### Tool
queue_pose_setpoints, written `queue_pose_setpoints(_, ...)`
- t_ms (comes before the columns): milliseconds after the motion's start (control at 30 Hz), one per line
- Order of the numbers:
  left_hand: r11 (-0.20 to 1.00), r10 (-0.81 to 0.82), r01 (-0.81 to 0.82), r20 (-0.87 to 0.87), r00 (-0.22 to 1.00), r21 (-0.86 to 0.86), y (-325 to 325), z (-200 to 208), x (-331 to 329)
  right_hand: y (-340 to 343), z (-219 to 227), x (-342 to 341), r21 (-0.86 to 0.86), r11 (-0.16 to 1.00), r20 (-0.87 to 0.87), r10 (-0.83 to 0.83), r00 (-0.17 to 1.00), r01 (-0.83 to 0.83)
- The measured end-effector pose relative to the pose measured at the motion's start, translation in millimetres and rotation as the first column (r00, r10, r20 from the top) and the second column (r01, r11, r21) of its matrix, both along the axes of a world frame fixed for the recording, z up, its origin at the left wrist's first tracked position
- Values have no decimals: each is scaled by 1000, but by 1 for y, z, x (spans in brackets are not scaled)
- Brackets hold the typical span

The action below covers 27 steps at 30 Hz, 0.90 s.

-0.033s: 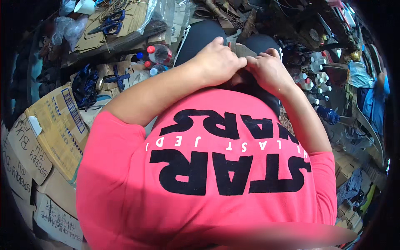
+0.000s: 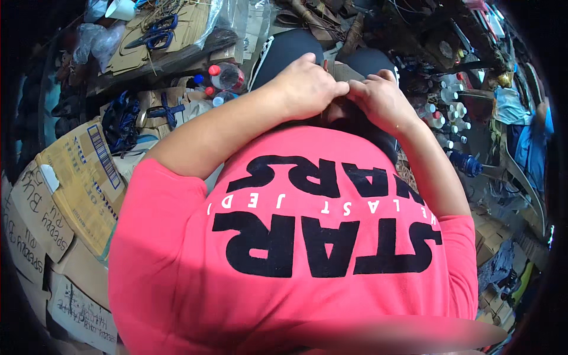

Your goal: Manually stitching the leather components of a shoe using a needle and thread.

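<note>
My left hand (image 2: 310, 89) and my right hand (image 2: 380, 97) meet above my lap, between my dark-clothed knees (image 2: 290, 52). Fingers on both hands are bent and pinched, their tips touching or nearly so. Whatever they grip is too small or too hidden behind the fingers to name. Just beyond the fingertips, a tan-brown flat piece (image 2: 344, 71) shows between the knees. A thin reddish-brown sliver (image 2: 325, 64) stands by the left hand's knuckles. The pink shirt (image 2: 331, 296) fills the lower middle and hides the rest of my lap.
Blue-handled scissors (image 2: 158, 40) lie on cut cardboard pieces (image 2: 127, 61) at the upper left. Plastic bottles (image 2: 228, 77) stand beyond my left forearm. White-capped bottles (image 2: 455, 110) cluster at the right. A yellow carton (image 2: 74, 195) and handwritten cardboard sheets (image 2: 44, 219) lean at the left.
Both hands keep the same pinched pose together. The left hand has shifted only very slightly; nothing else has visibly moved.
</note>
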<state>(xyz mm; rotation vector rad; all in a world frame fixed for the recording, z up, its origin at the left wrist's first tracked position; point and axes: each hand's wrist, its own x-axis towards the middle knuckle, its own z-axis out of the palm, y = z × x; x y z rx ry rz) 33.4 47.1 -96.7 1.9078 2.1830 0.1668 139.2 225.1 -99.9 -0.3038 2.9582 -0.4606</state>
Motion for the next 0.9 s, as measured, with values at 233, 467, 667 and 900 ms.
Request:
queue_pose_setpoints(233, 985, 87, -99, 85, 993, 140, -52, 0, -29, 42, -4, 31, 24, 988, -27, -152, 988, 152)
queue_pose_setpoints(467, 781, 292, -618, 828, 479, 83, -80, 14, -51, 67, -4, 49, -783, 276, 382, -493, 782, 557)
queue_pose_setpoints(667, 725, -301, -610, 944, 137, 320, -17, 19, -28, 71, 5, 37, -880, 217, 306, -424, 853, 423)
queue_pose_setpoints(900, 865, -392, -478, 796, -460, 150, -8, 3, -17, 14, -9, 13, -879, -433, 294, -169, 941, 197)
